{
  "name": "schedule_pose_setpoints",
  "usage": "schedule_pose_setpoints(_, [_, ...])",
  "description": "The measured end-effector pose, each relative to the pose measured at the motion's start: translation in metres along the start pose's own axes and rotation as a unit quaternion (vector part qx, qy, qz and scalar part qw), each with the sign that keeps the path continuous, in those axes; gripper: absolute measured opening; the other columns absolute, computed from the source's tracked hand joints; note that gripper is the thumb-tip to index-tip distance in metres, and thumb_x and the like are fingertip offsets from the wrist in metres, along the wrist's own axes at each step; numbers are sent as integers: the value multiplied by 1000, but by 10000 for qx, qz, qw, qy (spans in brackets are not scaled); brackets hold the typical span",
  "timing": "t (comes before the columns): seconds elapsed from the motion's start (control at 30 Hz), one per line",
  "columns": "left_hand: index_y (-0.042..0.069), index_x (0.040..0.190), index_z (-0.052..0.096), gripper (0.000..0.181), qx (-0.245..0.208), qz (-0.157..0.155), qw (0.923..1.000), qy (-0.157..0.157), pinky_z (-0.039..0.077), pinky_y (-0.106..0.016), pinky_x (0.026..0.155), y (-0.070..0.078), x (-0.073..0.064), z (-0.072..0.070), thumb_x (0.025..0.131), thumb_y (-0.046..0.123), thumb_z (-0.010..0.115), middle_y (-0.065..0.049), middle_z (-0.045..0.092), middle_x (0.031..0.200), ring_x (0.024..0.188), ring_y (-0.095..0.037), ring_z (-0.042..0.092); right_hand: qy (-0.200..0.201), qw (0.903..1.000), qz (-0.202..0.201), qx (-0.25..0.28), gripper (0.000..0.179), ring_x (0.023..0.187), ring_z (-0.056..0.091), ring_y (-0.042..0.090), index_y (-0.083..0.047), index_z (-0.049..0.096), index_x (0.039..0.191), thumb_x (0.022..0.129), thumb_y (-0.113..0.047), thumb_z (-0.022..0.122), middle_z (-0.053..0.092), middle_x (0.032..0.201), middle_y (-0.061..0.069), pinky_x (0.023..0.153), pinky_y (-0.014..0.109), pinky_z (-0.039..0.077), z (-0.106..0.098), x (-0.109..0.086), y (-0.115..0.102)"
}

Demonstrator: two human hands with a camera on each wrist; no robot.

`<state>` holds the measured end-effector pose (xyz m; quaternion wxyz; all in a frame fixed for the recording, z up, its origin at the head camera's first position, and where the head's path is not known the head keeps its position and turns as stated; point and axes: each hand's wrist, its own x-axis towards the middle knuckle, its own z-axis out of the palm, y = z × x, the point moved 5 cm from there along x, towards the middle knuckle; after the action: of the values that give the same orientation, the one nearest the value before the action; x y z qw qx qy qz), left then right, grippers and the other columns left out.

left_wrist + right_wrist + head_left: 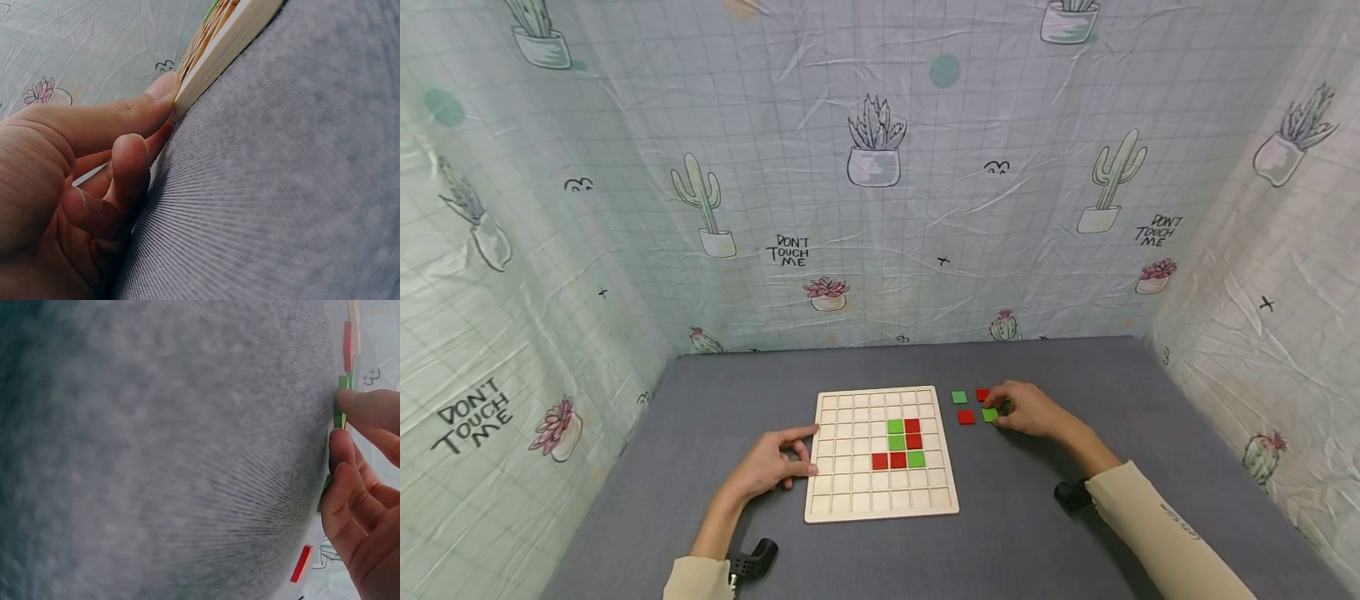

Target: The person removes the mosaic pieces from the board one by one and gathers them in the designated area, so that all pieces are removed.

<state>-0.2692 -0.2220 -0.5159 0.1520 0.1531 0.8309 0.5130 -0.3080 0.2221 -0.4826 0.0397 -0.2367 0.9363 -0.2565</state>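
Observation:
A square wooden grid board (850, 500) lies on the grey table. Red and green square tiles, such as a red tile (880, 461) and a green tile (896, 427), fill several of its cells. The left hand (767, 462) touches the board's left edge with thumb and index finger apart; its other fingers bend loosely beneath. Right of the board, the right hand (1030, 408) is low over loose tiles, thumb and fingertip at a green tile (339, 417), which they appear to pinch. Another green tile (324, 495) is partly hidden behind its fingers.
Beside the board's upper right lie a loose green tile (959, 397) and red tiles (966, 417). Printed cloth (895, 250) with cactus drawings surrounds the table on the back and sides. Each wrist wears a black device (1072, 497).

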Motion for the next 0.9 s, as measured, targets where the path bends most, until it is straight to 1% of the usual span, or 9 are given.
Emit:
schedule_pose_setpoints(0.2, [2, 151, 53, 75, -73, -3, 10000, 2, 50, -30, 47, 0, -1, 0, 84, 13, 86, -13, 67, 88, 50, -12, 52, 70, 10000, -33, 11, 25, 85, 67, 20, -6, 76, 108, 84, -9, 81, 72, 103, 8, 72, 31, 53, -5, 3, -8])
schedule_pose_setpoints(0.3, [1, 150, 52, 75, -71, 37, 10000, -6, 49, -29, 47, 0, 0, 0, 84, 13, 86, -13, 67, 87, 49, -12, 52, 73, 9999, -145, 23, 26, 86, 68, 23, -4, 75, 111, 86, -10, 81, 72, 105, 10, 72, 31, 53, -6, 7, -18])
schedule_pose_setpoints(0.4, [1, 150, 52, 75, -52, 52, 10000, -4, 48, -28, 46, -1, 1, 0, 84, 13, 86, -12, 67, 88, 49, -11, 52, 34, 9994, -341, -12, 26, 80, 65, 18, -4, 75, 112, 87, -10, 80, 71, 106, 12, 70, 29, 52, -5, 12, -32])
schedule_pose_setpoints(0.57, [2, 150, 53, 75, -65, -2, 10000, 4, 49, -29, 47, -2, 0, 1, 84, 14, 86, -12, 66, 89, 49, -11, 52, -20, 9985, -551, -68, 24, 73, 57, 5, -7, 76, 113, 90, -13, 79, 70, 105, 10, 67, 25, 49, 1, 22, -54])
schedule_pose_setpoints(0.77, [3, 151, 52, 75, -130, -26, 9999, -35, 51, -30, 48, -1, 0, 1, 85, 13, 85, -12, 66, 89, 50, -11, 52, -117, 9975, -692, 21, 24, 73, 61, 7, -6, 75, 114, 92, -13, 77, 70, 106, 11, 67, 26, 52, 13, 34, -78])
schedule_pose_setpoints(0.9, [3, 151, 52, 75, -140, -8, 9999, -43, 50, -30, 48, -1, -1, 1, 85, 13, 85, -12, 66, 88, 49, -11, 51, -272, 9967, -765, 55, 23, 71, 59, 6, -7, 76, 115, 93, -13, 75, 69, 105, 9, 67, 25, 51, 24, 42, -98])
